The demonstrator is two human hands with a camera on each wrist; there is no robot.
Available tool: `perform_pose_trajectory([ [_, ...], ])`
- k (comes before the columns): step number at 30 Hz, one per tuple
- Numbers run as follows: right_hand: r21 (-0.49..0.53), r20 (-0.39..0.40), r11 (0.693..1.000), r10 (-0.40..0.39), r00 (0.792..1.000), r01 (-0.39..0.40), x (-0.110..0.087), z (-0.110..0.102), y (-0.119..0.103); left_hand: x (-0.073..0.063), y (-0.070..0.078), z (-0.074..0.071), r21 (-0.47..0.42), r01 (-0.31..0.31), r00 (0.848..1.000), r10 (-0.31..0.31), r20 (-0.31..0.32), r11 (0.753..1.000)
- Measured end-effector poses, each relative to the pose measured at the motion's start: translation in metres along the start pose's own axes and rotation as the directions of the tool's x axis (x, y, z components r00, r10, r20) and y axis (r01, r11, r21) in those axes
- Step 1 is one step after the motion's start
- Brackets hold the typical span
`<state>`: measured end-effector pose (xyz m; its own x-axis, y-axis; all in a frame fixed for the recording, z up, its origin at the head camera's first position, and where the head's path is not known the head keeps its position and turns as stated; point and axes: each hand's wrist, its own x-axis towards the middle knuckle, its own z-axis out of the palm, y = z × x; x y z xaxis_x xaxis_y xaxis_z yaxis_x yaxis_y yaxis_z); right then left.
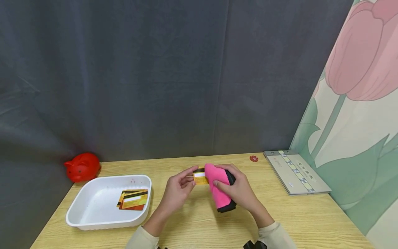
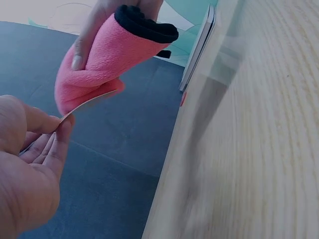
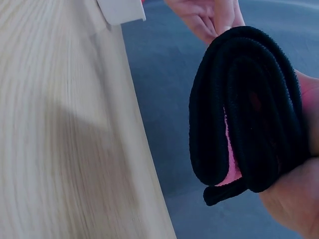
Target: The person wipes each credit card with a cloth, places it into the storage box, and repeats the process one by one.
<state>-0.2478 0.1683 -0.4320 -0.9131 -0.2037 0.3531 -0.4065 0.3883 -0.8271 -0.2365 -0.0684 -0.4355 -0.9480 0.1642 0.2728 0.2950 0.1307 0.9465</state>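
Observation:
A folded pink cloth with black edging [image 1: 217, 185] is gripped in my right hand [image 1: 237, 188], the thumb lying across its pink face. My left hand [image 1: 178, 190] pinches a yellow card [image 1: 200, 175] with a dark stripe between thumb and fingers. In the head view the card's right end meets the cloth's left side. From the left wrist view, the card [image 2: 89, 103] appears thin and slightly bent, edge-on against the pink cloth [image 2: 99, 59]. The right wrist view shows the cloth's black edge [image 3: 239, 109] folded in several layers. Both hands are raised above the table.
A white tray [image 1: 74, 211] at the left holds several yellow and orange cards [image 1: 133, 200]. Behind it sits a red piggy bank [image 1: 82, 167]. A grey binder [image 1: 296, 173] lies at the right, and a small red disc [image 1: 253, 158] near the wooden table's [image 1: 174, 166] back edge.

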Motion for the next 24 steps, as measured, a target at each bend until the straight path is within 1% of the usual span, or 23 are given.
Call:
perform_pose_trajectory([
  [4, -0.01, -0.028, 1.0, 0.005, 1.0, -0.005, 0.002, -0.007, 0.004, 0.001, 0.002, -0.003, -0.022, 0.01, 1.0, -0.011, -0.013, 1.0],
  [10, 0.005, -0.035, 1.0, 0.017, 0.999, -0.017, 0.003, -0.014, 0.007, 0.003, 0.005, -0.009, -0.02, 0.017, 0.999, -0.018, -0.034, 1.0],
  [16, 0.036, -0.064, 0.997, 0.07, 0.995, -0.067, 0.004, -0.022, 0.008, 0.004, 0.01, -0.018, 0.025, 0.027, 0.998, -0.025, -0.061, 0.999],
  [21, 0.036, -0.076, 0.996, 0.08, 0.994, -0.078, 0.003, -0.026, 0.008, 0.004, 0.017, -0.03, 0.028, 0.033, 0.996, -0.031, -0.079, 0.999],
  [24, 0.027, -0.078, 0.997, 0.072, 0.994, -0.071, 0.004, -0.027, 0.006, 0.003, 0.023, -0.042, 0.035, 0.036, 0.993, -0.032, -0.111, 0.999],
])
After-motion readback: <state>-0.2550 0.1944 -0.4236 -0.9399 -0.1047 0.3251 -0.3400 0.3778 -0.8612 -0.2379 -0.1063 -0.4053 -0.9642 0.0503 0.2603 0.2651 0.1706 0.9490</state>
